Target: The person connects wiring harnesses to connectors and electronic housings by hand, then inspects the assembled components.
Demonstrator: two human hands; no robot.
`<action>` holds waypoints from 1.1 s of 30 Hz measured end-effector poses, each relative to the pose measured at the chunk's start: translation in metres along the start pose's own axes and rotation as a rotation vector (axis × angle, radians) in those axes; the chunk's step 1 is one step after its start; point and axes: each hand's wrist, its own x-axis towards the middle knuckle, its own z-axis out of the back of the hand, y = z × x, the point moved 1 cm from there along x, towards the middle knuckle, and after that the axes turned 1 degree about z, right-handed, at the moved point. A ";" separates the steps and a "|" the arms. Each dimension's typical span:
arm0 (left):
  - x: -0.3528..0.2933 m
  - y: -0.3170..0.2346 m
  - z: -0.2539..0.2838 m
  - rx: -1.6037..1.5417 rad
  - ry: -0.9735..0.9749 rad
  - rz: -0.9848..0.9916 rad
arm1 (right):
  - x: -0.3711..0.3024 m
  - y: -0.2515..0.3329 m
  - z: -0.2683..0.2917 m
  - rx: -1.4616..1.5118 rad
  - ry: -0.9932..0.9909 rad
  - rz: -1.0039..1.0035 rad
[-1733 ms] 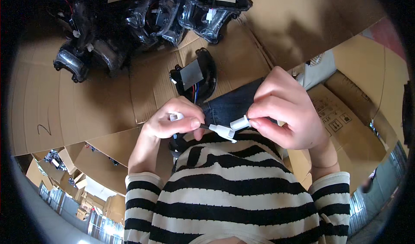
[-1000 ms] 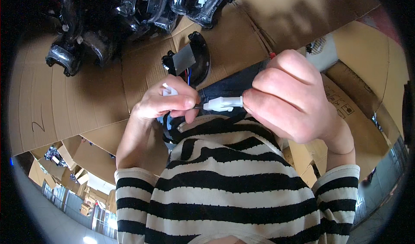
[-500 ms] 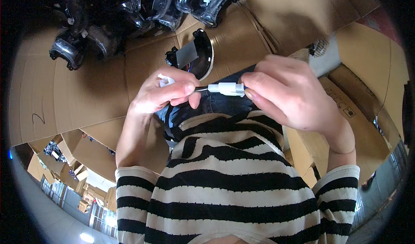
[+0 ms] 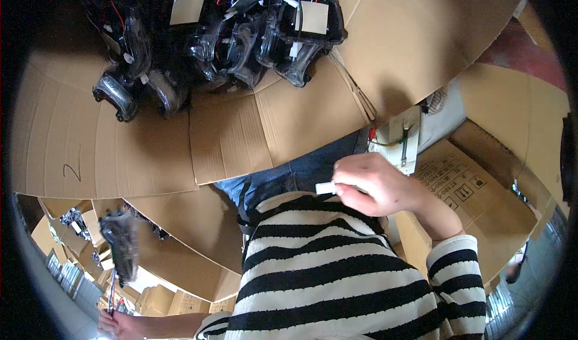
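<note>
Smooth white plastic forms the small connector (image 4: 325, 188) in the right fingers (image 4: 349, 196), and the blurred unit (image 4: 124, 249) at near left looks like shiny dark plastic. The far pile of curved units (image 4: 244, 48) is glossy black and clear plastic with flat, matt beige plates (image 4: 188, 7), lying on a bench (image 4: 138, 159) surfaced in matt, faintly ribbed brown cardboard. Nearest are a matt striped cloth shirt (image 4: 325, 258) and blue denim trousers (image 4: 286, 174).

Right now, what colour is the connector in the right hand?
The connector is white, clearest in the head view.
</note>
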 end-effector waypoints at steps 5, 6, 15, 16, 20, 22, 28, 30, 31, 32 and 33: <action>0.020 0.033 0.095 0.776 -0.541 -0.037 | 0.005 0.001 -0.003 -0.071 0.092 -0.026; 0.017 0.064 0.084 0.764 -0.536 -0.035 | 0.005 -0.001 -0.003 -0.073 0.082 -0.038; -0.105 0.296 -0.266 0.881 0.572 0.332 | 0.001 -0.009 -0.002 -0.034 -0.098 -0.104; -0.111 0.321 -0.317 0.777 0.853 0.364 | -0.002 -0.010 0.002 -0.036 -0.113 -0.106; -0.130 0.436 -0.416 0.780 1.077 0.191 | -0.004 0.000 0.006 -0.013 -0.181 -0.140; -0.125 0.480 -0.436 0.954 1.136 0.342 | -0.005 0.003 0.007 0.025 -0.200 -0.158; -0.134 0.530 -0.467 1.091 1.269 0.706 | -0.016 -0.008 0.010 0.153 -0.245 -0.163; -0.126 0.526 -0.464 1.097 1.279 0.564 | -0.014 -0.006 0.014 0.141 -0.225 -0.154; -0.122 0.510 -0.465 1.178 1.244 0.528 | -0.013 -0.007 0.016 0.133 -0.214 -0.157; -0.116 0.509 -0.462 1.148 1.254 0.533 | -0.013 -0.009 0.017 0.138 -0.219 -0.159; -0.109 0.507 -0.457 1.115 1.262 0.539 | -0.013 -0.010 0.018 0.142 -0.218 -0.162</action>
